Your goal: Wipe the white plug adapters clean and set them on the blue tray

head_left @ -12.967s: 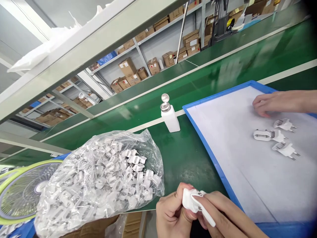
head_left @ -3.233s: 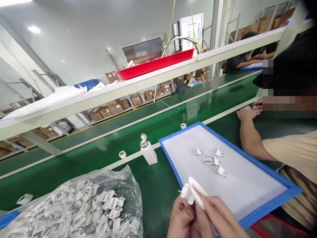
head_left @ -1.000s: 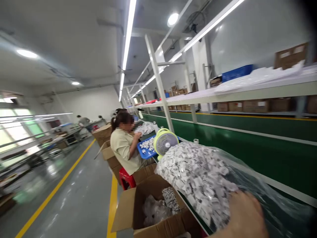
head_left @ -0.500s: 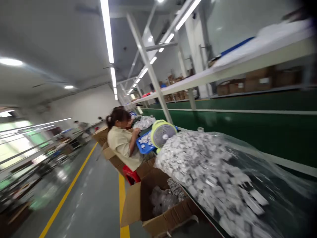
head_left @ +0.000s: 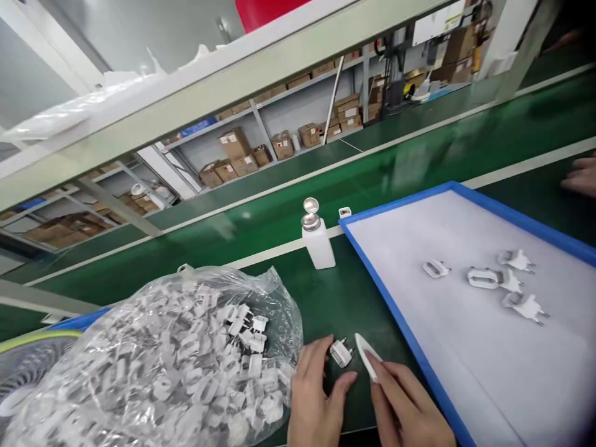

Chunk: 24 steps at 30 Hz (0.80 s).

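On the green work surface, my left hand (head_left: 317, 394) has its thumb and fingers apart around a small white plug piece (head_left: 341, 353) with two pins; whether it touches the piece is unclear. Just to the right, my right hand (head_left: 405, 400) pinches a white pointed tool (head_left: 367, 355), its tip near the plug piece. A clear plastic bag (head_left: 181, 366) heaped with white plug parts lies left of my left hand. To the right stands a blue-rimmed tray (head_left: 386, 292) with a white lining and several white plug parts (head_left: 484, 278) on it.
A white pump bottle (head_left: 319, 245) stands behind the hands, near a small white part (head_left: 344, 212). At the left edge is a yellow-green fan (head_left: 40, 338). Another person's hand (head_left: 582, 176) shows at the far right. Shelves behind hold cardboard boxes (head_left: 235, 144).
The view has swung from the aisle and a seated person to the bench in front. Both my hands, the tool, the bottle and the tray have come into view.
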Each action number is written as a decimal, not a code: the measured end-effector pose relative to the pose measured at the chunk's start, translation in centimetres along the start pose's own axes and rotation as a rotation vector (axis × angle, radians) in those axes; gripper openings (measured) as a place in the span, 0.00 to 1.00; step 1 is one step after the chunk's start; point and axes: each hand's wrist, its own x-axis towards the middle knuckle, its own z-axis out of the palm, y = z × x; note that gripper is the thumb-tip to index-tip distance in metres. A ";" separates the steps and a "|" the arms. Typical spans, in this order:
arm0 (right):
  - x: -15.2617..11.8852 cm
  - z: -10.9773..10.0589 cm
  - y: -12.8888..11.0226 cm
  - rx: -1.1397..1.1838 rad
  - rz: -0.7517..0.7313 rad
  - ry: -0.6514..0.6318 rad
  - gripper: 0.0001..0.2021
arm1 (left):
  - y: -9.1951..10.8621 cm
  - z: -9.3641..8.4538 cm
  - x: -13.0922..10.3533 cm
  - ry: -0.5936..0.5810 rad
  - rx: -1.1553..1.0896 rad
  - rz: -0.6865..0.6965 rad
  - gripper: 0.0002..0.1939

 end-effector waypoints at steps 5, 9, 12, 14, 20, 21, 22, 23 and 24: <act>1.9 0.7 0.0 0.042 -0.097 -0.100 0.20 | -0.3 0.1 0.8 -0.035 -0.011 0.121 0.18; 2.4 0.8 -0.4 0.079 -0.201 -0.153 0.24 | -0.6 0.2 1.2 -0.021 0.037 0.230 0.27; 2.0 1.1 -0.2 0.080 -0.285 -0.195 0.27 | -0.6 0.3 1.2 0.033 0.085 0.298 0.28; 2.0 1.4 -0.2 0.083 -0.274 -0.230 0.27 | -0.5 0.4 1.1 0.032 0.092 0.323 0.28; 1.3 2.0 -1.1 -0.016 -0.203 -0.172 0.21 | 0.0 0.5 1.0 0.014 0.132 0.288 0.26; 1.2 2.0 -1.2 -0.029 -0.228 -0.162 0.21 | 0.0 0.4 0.9 0.007 0.136 0.284 0.25; 1.3 1.9 -1.2 -0.026 -0.232 -0.158 0.20 | 0.1 0.4 0.9 -0.005 0.135 0.280 0.25; 1.5 1.7 -1.3 -0.005 -0.212 -0.165 0.20 | 0.1 0.4 0.8 -0.021 0.130 0.273 0.26; 1.9 1.6 -1.3 0.039 -0.171 -0.185 0.20 | 0.2 0.4 0.8 -0.034 0.124 0.264 0.27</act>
